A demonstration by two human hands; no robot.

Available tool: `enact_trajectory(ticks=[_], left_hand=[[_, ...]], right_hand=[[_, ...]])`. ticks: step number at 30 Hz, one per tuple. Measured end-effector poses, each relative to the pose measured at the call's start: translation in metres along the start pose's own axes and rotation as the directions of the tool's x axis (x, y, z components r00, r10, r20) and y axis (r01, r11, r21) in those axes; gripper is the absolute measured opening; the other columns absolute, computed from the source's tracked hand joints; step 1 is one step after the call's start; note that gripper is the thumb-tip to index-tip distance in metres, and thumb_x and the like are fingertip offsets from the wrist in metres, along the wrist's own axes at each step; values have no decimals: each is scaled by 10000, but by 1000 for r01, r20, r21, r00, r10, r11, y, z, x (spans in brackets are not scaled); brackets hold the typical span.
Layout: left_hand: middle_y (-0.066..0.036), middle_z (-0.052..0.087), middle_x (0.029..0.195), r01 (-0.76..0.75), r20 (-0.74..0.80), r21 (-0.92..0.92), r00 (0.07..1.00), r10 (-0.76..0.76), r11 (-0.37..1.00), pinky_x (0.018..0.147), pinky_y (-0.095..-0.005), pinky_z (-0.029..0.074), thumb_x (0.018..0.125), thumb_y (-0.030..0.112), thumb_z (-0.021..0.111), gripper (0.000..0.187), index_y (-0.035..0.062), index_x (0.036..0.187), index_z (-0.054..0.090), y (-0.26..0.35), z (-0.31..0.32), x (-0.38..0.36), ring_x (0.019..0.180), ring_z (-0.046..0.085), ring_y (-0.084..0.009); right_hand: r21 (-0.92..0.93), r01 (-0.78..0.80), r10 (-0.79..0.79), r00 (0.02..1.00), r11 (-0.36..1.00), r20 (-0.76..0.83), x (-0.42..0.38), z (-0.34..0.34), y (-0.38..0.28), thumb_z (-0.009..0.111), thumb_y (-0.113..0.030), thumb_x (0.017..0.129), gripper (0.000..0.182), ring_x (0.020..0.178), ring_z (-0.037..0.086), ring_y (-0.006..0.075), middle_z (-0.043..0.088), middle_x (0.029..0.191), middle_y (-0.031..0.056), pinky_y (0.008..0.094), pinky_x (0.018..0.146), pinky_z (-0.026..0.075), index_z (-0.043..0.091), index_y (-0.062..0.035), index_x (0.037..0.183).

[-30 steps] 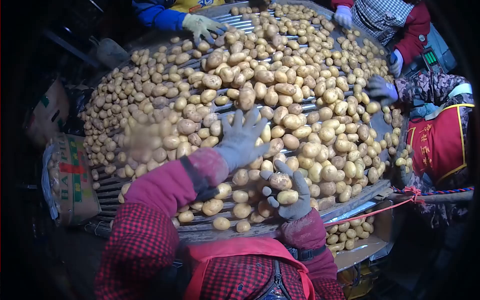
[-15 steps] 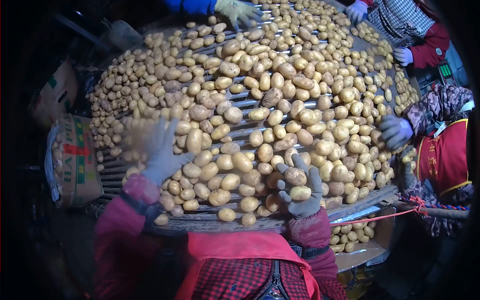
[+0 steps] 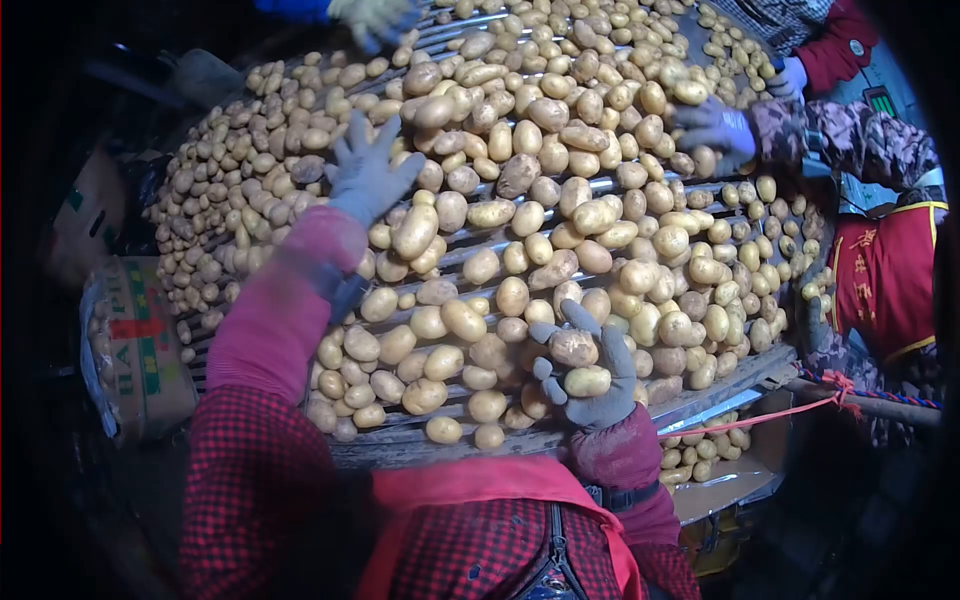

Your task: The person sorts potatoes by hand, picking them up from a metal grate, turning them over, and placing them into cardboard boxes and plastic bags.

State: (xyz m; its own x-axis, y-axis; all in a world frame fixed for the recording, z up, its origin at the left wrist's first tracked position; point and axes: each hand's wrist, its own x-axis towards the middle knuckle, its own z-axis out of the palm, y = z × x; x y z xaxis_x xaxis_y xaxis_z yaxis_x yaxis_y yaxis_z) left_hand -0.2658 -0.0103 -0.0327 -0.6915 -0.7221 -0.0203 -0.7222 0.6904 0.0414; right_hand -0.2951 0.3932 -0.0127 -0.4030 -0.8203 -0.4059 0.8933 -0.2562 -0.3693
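Note:
Many potatoes point(image 3: 490, 213) lie spread over a sorting table of metal bars point(image 3: 480, 258). My left hand point(image 3: 371, 175), in a grey glove, reaches far over the left middle of the heap. Its fingers are spread on top of the potatoes, with nothing held. Near the front edge my right hand point(image 3: 600, 385), also gloved in grey, is turned palm up with its fingers curled around two potatoes. One is a brownish potato point(image 3: 573, 347) by the fingertips; the other is a yellower potato point(image 3: 587, 381) lower in the palm.
Co-workers' gloved hands work at the far edge point(image 3: 375, 18) and the right side point(image 3: 716, 130). At left stands a printed carton point(image 3: 150, 345). Below the table's right front a box of potatoes point(image 3: 712, 450) sits under a pink cord point(image 3: 760, 412).
My left hand has moved forward and right, deeper over the heap. My right hand still holds its two potatoes. A co-worker's hand at right has reached farther in over the potatoes.

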Motion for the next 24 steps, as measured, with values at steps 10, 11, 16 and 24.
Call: enact_trajectory(ticks=[10, 11, 16, 24], left_hand=[[-189, 377, 1579, -491, -31, -80, 871, 490, 868, 1166, -739, 198, 881, 608, 668, 781, 212, 1536, 513, 85, -5, -155, 1475, 224, -545], [-185, 392, 1559, -560, -29, -95, 828, 560, 823, 1155, -732, 222, 860, 594, 692, 791, 214, 1531, 517, 89, -15, -166, 1468, 230, -549], [-175, 448, 1522, -708, 185, -340, 595, 782, 619, 1082, -628, 350, 887, 543, 683, 666, 163, 1428, 602, 78, -30, -226, 1445, 350, -468], [-182, 675, 1289, -356, 78, -512, 887, 455, 782, 1002, -457, 499, 943, 230, 706, 420, 47, 1319, 663, 0, -81, -159, 1128, 658, -364]], right_hand=[[79, -2, 1, 1000, 997, 10, 4, 0, 5, 307, -593, 1090, 739, 1191, 659, 272, 547, 1512, 252, 345, 802, 566, 330, -104, 1645], [74, -11, 10, 1000, 997, 23, 4, 0, 6, 307, -593, 1090, 739, 1191, 659, 272, 547, 1512, 252, 345, 802, 566, 330, -104, 1645], [187, -11, -8, 995, 982, 99, 6, -20, 9, 333, -582, 1081, 731, 1188, 650, 276, 562, 1504, 220, 365, 830, 583, 351, -112, 1640], [223, -58, 49, 998, 973, 47, 4, -23, 5, 355, -601, 1089, 705, 1046, 686, 309, 532, 1513, 250, 365, 674, 617, 329, -179, 1654]])
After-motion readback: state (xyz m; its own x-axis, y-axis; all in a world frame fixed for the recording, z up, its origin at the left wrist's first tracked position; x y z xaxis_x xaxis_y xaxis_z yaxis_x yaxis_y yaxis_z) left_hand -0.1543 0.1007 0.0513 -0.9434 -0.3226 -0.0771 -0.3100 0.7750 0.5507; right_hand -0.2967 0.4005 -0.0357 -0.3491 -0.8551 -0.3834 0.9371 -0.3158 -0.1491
